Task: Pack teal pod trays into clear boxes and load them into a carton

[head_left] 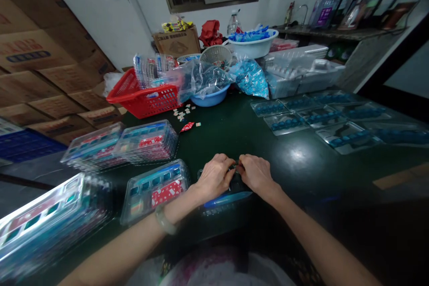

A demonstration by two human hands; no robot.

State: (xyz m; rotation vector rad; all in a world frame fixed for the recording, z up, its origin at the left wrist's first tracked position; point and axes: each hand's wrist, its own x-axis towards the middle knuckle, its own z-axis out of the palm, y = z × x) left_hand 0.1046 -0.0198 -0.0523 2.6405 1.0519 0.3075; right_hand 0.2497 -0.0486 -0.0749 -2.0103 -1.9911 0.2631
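Observation:
My left hand (214, 177) and my right hand (256, 174) meet at the fingertips, pinching a small dark piece (238, 166). Under them lies a clear plastic blister tray (231, 192) with a blue strip along its near edge; my hands hide most of its contents. To the left of my left hand sits a clear blister pack (156, 192) with red and teal contents. A pale bangle (165, 222) circles my left wrist.
Stacked blister packs (120, 145) stand at the left of the dark green table (295, 178), with a taller stack (47, 219) nearer. Blue-filled trays (321, 120) lie at the right. Farther back are a red basket (144, 96), a blue basin (206, 97) and bagged blue pieces (250, 78).

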